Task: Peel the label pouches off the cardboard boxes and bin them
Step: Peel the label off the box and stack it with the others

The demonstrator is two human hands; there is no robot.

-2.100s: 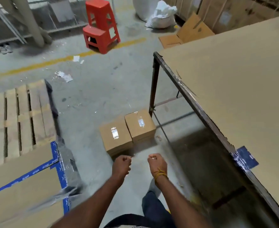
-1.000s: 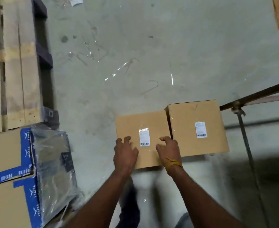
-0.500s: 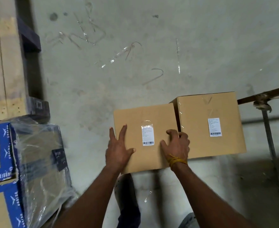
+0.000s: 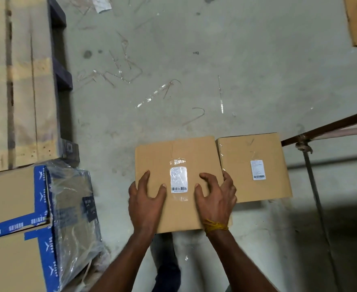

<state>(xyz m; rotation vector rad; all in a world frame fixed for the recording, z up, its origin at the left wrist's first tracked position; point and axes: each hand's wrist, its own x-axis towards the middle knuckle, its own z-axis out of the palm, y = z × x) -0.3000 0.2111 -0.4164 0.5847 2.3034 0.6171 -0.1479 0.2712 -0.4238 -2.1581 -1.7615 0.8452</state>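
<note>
1. Cardboard is under both my palms: the near box (image 4: pixel 177 182) sits on the concrete floor (image 4: pixel 257 70), touching the second box (image 4: pixel 255 165) on its right.
2. My left hand (image 4: pixel 147 199) lies on the lid with straight, spread fingers, pressing down at the box's left edge.
3. My right hand (image 4: pixel 215 197) rests on the lid's right side, fingers bent claw-like, tips touching the cardboard, pinching nothing.
4. Between my hands lies the label pouch (image 4: pixel 178 179), clear film over a white barcode slip, stuck flat on the lid; no corner looks lifted.
5. I judge this the steadying step, before any peeling.
6. Next calls for a fingernail under a film corner while my left hand holds the box down.
7. The other pouch (image 4: pixel 258 169) sits untouched on the second box. No bin is in view.
</note>
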